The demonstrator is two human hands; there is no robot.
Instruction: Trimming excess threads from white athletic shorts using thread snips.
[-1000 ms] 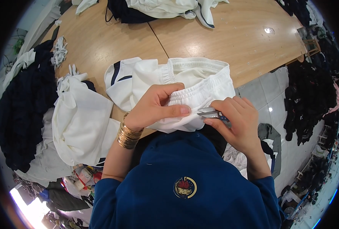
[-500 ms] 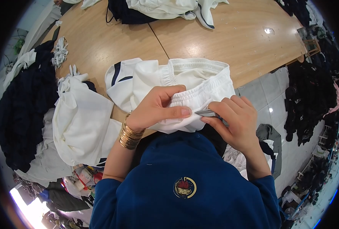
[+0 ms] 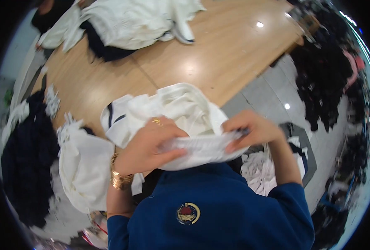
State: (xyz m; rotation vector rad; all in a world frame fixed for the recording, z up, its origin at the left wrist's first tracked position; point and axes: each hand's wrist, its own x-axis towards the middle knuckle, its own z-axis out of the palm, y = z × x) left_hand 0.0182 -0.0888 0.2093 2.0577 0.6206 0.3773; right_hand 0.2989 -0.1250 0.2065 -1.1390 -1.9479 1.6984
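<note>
White cloth, a pair of shorts (image 3: 180,121) with a stretchy band, held up close over the near edge of the wooden table (image 3: 218,62), right above the blue shirt (image 3: 210,208). Left hand (image 3: 145,148) closed tight on the left part of the band, thumb under and fingers on top, gold bangles (image 3: 119,177) on the wrist. Right hand (image 3: 251,131) pinched shut on the right end of the band, with a small dark thing at the fingertips, too blurred to tell what. Could slip from one hand and drop down to the floor, since most of the cloth hangs past the table edge. Could get poked or snagged if that small thing is sharp, being so near the fingers. Could also get mixed up with the white heap (image 3: 85,166) just beside the left arm. Dark clothes pile (image 3: 26,166) further left, more white clothes (image 3: 130,23) at the far side
</note>
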